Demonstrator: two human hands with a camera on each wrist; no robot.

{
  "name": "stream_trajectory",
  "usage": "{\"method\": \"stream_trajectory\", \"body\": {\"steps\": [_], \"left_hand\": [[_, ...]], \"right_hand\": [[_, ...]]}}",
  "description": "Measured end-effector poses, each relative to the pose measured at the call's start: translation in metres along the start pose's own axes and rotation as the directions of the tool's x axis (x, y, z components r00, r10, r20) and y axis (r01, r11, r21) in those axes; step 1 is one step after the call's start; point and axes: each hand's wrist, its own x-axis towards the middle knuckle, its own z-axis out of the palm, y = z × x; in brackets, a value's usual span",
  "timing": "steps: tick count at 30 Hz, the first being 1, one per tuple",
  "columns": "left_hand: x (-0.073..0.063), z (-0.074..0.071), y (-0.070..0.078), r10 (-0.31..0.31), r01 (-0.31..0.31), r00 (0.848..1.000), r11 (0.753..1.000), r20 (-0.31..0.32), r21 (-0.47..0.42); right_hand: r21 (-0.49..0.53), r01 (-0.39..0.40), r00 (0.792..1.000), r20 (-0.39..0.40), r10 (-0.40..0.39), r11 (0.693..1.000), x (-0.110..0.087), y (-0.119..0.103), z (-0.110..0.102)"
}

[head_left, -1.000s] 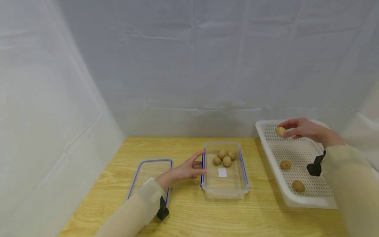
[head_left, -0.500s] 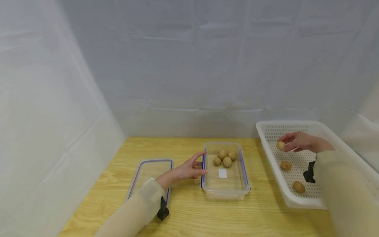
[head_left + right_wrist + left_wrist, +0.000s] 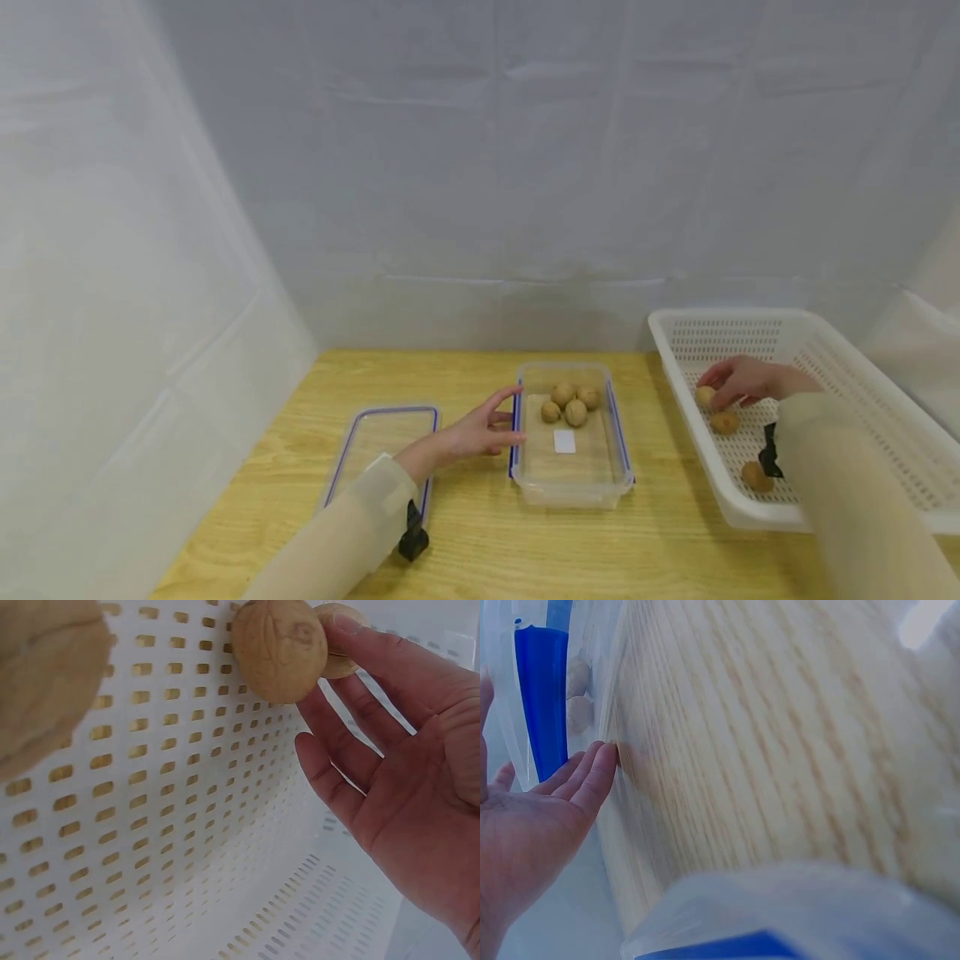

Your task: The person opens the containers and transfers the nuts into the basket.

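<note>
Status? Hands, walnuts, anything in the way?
Right hand pinches one walnut, low in white basket. Left hand at clear container's side, four walnuts inside. Second basket walnut close by; no blockage seen.

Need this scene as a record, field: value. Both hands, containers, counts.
left grip: fingers spread at the left side of the box
right grip: pinching a walnut inside the basket
box: open, four walnuts toward its far end
basket: two more walnuts besides the pinched one
lid: on the table, left of the box
pinched walnut touching basket floor: can't tell
</note>
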Motion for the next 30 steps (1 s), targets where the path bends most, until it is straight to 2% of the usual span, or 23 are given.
{"method": "stream_trajectory", "body": {"steps": [10, 20, 24, 30], "left_hand": [[0.001, -0.001, -0.001, 0.006, -0.006, 1.0, 1.0, 0.01, -0.006], [0.002, -0.001, -0.001, 0.011, -0.011, 1.0, 1.0, 0.019, -0.016], [0.003, -0.002, -0.002, 0.017, -0.017, 1.0, 1.0, 0.022, -0.009], [0.004, -0.003, -0.002, 0.015, -0.015, 1.0, 1.0, 0.014, -0.006]], "right_hand": [[-0.042, 0.016, 1.0, 0.027, -0.015, 0.999, -0.002, -0.006, -0.001], [-0.031, 0.071, 0.997, -0.016, -0.072, 0.997, -0.007, -0.012, -0.024], [-0.054, 0.091, 0.995, -0.031, -0.093, 0.994, -0.013, -0.02, -0.032], [-0.094, 0.166, 0.985, -0.037, -0.17, 0.982, -0.019, -0.037, -0.042]]}}
